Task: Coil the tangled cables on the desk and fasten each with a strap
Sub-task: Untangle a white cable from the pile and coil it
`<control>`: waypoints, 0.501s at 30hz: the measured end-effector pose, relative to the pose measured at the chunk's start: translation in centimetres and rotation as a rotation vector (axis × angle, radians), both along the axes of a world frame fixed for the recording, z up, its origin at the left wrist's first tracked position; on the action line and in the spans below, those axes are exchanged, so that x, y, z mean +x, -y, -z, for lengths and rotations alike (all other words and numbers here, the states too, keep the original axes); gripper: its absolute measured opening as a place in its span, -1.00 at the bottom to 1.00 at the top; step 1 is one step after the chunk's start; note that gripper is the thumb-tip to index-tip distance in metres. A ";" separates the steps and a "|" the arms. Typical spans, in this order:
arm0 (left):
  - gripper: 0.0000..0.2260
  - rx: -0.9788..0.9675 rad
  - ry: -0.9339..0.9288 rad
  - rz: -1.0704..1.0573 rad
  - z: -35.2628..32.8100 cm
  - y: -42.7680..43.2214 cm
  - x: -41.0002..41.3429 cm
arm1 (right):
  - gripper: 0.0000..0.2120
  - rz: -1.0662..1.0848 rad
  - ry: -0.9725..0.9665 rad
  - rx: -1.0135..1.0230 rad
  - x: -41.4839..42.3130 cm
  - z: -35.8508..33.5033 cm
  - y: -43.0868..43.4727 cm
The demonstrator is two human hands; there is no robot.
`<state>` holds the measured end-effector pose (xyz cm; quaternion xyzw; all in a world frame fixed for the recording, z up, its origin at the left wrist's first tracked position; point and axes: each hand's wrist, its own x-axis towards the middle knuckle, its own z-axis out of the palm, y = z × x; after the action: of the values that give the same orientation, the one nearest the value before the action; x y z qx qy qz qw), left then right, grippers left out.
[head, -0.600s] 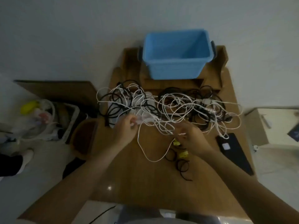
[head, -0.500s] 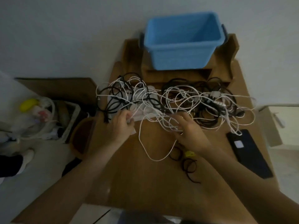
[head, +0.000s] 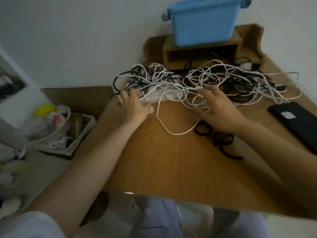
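The cables (head: 197,81) lie in a black-and-white tangle across the back of the desk (head: 171,160), just in front of a wooden shelf (head: 199,52) that bears a blue bin (head: 202,21). Our left hand (head: 132,107) has its fingertips in the tangle's left end; whether it grips we cannot tell. Our right hand (head: 217,110) spreads straight fingers over the middle strands, holding nothing. The hands are apart. Black straps (head: 221,138) lie by our right wrist, and a phone (head: 298,124) lies further right.
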<state>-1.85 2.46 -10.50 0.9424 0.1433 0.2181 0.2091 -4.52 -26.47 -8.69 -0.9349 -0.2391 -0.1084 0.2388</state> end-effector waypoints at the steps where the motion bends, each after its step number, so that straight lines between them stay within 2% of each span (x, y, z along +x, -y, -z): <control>1: -0.58 -0.035 -0.024 -0.014 -0.1 0.3 -0.5 | -0.38 0.003 0.025 -0.018 -1.4 -0.1 0.1; 6: -0.55 -0.063 -0.174 0.112 -0.4 1.3 -1.5 | -0.39 0.031 0.047 -0.115 -6.2 -0.6 0.7; 10: -0.75 -0.235 -0.170 0.210 -1.7 2.3 -2.6 | -0.40 0.045 0.025 -0.154 -6.9 -1.5 0.6; 12: -0.69 -0.344 -0.112 0.270 -2.4 2.9 -2.8 | -0.46 0.039 0.014 -0.101 -6.1 -2.1 0.2; 15: -0.67 -0.453 -0.027 0.436 -3.2 4.8 -3.9 | -0.62 -0.025 -0.014 0.085 -4.3 -2.9 -1.3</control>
<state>-5.70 -2.36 -7.31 0.8832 -0.0146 0.1179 0.4537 -8.82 -25.21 -5.82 -0.9216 -0.2443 -0.1088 0.2811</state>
